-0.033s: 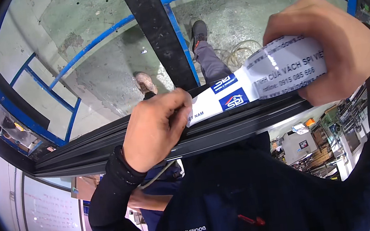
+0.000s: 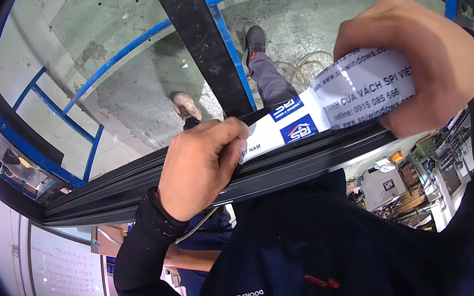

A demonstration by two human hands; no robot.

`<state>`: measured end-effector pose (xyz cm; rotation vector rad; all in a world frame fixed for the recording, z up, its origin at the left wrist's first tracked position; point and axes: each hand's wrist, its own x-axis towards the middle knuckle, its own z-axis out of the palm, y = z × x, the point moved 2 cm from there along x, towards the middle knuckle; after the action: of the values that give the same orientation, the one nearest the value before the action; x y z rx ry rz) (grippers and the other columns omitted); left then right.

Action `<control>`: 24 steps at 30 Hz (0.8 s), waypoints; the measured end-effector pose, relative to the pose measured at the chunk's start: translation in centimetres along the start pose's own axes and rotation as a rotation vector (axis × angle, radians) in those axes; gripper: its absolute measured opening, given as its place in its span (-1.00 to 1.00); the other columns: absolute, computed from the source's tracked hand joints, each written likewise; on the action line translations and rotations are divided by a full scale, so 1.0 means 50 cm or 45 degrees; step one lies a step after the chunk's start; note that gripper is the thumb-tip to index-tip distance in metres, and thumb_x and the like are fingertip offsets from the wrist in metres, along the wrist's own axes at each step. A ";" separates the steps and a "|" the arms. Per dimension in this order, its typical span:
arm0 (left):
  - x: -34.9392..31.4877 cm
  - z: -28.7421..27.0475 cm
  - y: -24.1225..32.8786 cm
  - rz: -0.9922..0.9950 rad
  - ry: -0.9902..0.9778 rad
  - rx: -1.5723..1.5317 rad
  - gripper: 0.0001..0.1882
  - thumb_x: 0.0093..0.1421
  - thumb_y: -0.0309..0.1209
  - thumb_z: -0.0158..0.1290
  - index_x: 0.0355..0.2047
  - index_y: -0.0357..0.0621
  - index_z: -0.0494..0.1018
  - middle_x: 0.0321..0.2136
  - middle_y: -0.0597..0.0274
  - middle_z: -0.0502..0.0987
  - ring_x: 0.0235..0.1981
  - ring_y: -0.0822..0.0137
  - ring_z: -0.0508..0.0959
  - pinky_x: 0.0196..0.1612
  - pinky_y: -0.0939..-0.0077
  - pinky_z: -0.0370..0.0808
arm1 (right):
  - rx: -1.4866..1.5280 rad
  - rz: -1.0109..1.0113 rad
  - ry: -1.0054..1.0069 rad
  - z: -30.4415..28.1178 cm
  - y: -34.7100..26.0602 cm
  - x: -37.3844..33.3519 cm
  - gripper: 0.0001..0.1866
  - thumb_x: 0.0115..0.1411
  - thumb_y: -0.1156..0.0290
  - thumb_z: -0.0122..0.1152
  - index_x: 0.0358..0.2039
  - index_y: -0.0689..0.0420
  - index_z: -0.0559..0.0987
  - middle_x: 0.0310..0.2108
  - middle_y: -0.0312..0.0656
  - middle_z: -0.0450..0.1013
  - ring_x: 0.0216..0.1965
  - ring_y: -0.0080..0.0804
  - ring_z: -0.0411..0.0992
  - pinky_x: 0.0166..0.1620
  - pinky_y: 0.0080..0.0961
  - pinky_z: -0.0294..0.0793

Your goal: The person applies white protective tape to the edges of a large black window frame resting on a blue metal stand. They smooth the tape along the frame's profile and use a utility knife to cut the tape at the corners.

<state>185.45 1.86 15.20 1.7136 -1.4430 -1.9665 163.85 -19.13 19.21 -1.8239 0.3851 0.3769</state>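
Note:
My right hand is wrapped round a roll of white printed tape, thumb below it and fingers above. From the roll a strip with blue printed patches runs leftward to my left hand. There the fingers are closed in a pinch on the loose end of the tape, and the fingertips partly hide it. Beneath both hands a bundle of long black profiles lies crosswise, close to my body. The strip passes just above the profiles; whether it touches them I cannot tell.
Beyond the profiles stands a blue metal frame with a black padded bar across it. A cable lies coiled on the floor. Behind my left arm another person's forearm shows, with a whiteboard on the wall further left.
My right hand and the tape roll have shifted very slightly to the left, and the roll has turned a little. My left hand has barely moved.

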 end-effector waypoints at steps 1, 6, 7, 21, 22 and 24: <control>0.000 0.002 0.001 0.062 -0.005 0.038 -0.87 0.17 -0.63 0.19 -0.26 -0.21 0.57 -0.39 0.09 0.58 -0.38 0.16 0.62 -0.28 0.38 0.52 | -0.007 -0.059 -0.030 -0.004 -0.011 0.016 -0.51 -0.37 0.49 0.40 -0.29 0.33 0.58 -0.51 -0.01 0.54 -0.47 -0.01 0.57 -0.41 -0.29 0.50; 0.007 0.014 0.001 0.220 -0.058 0.200 -0.72 0.07 -0.63 0.23 -0.20 -0.09 0.64 -0.35 0.14 0.59 -0.29 0.04 0.61 -0.25 0.23 0.54 | 0.039 0.045 -0.292 0.004 0.026 0.013 -0.55 -0.36 0.46 0.44 -0.35 0.32 0.58 -0.50 0.00 0.55 -0.45 -0.01 0.57 -0.40 -0.26 0.50; 0.010 0.015 0.000 0.245 -0.068 0.228 -0.70 0.05 -0.63 0.23 -0.19 -0.07 0.64 -0.35 0.15 0.59 -0.29 0.05 0.60 -0.25 0.24 0.54 | 0.057 0.114 -0.378 0.002 0.023 0.019 -0.55 -0.36 0.45 0.45 -0.36 0.32 0.58 -0.50 0.00 0.55 -0.44 -0.01 0.57 -0.39 -0.25 0.50; 0.022 0.032 -0.004 0.334 -0.109 0.243 -0.59 0.03 -0.62 0.26 -0.09 0.02 0.66 -0.38 0.20 0.55 -0.31 0.13 0.56 -0.27 0.25 0.53 | 0.011 0.230 -0.532 0.006 0.023 0.019 -0.55 -0.37 0.37 0.44 -0.39 0.28 0.55 -0.51 0.02 0.50 -0.42 0.11 0.52 -0.35 -0.14 0.47; 0.024 0.032 -0.003 0.342 -0.110 0.246 -0.59 0.03 -0.62 0.26 -0.09 0.03 0.66 -0.39 0.20 0.54 -0.31 0.13 0.56 -0.26 0.25 0.53 | 0.009 0.230 -0.537 0.005 0.024 0.019 -0.56 -0.37 0.37 0.44 -0.40 0.27 0.55 -0.51 0.03 0.49 -0.42 0.11 0.51 -0.35 -0.13 0.47; 0.027 0.032 -0.001 0.343 -0.127 0.252 -0.60 0.03 -0.61 0.26 -0.10 0.03 0.66 -0.40 0.20 0.53 -0.32 0.13 0.55 -0.28 0.25 0.52 | -0.012 0.218 -0.530 0.005 0.026 0.017 -0.57 -0.37 0.37 0.44 -0.42 0.27 0.54 -0.52 0.03 0.48 -0.42 0.11 0.51 -0.35 -0.13 0.46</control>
<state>183.69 1.85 14.08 1.4145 -1.8493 -1.8402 164.01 -19.28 17.67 -1.6727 0.2476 0.8603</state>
